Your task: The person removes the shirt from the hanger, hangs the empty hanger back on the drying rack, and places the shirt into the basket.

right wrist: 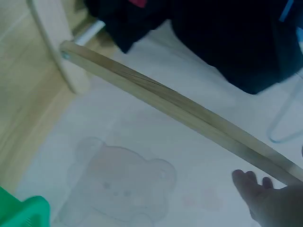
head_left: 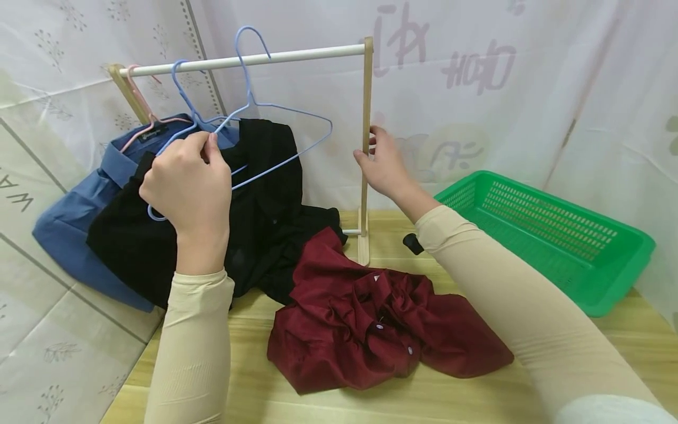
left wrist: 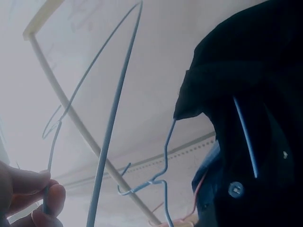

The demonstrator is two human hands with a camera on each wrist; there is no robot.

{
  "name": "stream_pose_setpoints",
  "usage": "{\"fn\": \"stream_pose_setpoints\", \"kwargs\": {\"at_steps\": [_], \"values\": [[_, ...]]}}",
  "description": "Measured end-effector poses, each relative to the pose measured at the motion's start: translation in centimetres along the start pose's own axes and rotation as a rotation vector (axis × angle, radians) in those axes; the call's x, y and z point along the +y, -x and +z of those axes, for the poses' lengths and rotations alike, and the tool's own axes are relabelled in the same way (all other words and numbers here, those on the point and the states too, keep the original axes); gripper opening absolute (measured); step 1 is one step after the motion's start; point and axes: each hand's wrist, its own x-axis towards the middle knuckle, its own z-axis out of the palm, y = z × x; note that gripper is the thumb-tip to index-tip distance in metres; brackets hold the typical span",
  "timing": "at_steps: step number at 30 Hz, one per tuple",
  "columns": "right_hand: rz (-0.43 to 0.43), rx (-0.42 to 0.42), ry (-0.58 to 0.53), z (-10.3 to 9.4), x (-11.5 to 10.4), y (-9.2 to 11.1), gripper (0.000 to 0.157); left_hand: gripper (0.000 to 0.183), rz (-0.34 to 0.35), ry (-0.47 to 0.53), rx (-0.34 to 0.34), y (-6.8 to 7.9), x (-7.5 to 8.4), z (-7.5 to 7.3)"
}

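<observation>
My left hand (head_left: 188, 176) pinches one side of a bare light-blue hanger (head_left: 283, 171) between thumb and fingers. This hanger's hook overlaps the white rod (head_left: 312, 54) of a small garment rack in the head view. Beside the rack's wooden end post (head_left: 366, 118) is my right hand (head_left: 385, 162), its fingers loosely bent; in the right wrist view they show a gap from the post (right wrist: 180, 106). Behind my left hand, a black shirt (head_left: 265, 176) hangs on another blue hanger (head_left: 182, 91). A dark red shirt (head_left: 365, 330) lies crumpled on the table before the rack.
A blue shirt (head_left: 79, 218) hangs on a pink hanger (head_left: 139, 94) at the rack's left end. On the right of the wooden table (head_left: 254, 365) stands a green plastic basket (head_left: 551, 215). A small black object (head_left: 413, 243) lies near my right forearm. Printed curtains surround the table.
</observation>
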Motion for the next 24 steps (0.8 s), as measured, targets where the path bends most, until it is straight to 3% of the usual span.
{"fn": "stream_pose_setpoints", "kwargs": {"at_steps": [10,16,24], "values": [[-0.051,0.094,-0.011,0.7,2.6,-0.8,0.05,0.041,0.021,-0.004,-0.073,-1.3,2.1,0.9],[-0.07,0.06,0.022,0.8,2.8,-1.4,0.05,0.041,0.03,-0.025,-0.093,-1.5,2.4,1.7],[-0.073,0.041,0.021,1.0,2.5,-1.2,0.047,0.039,0.045,-0.022,-0.098,-0.6,2.2,2.7]]}}
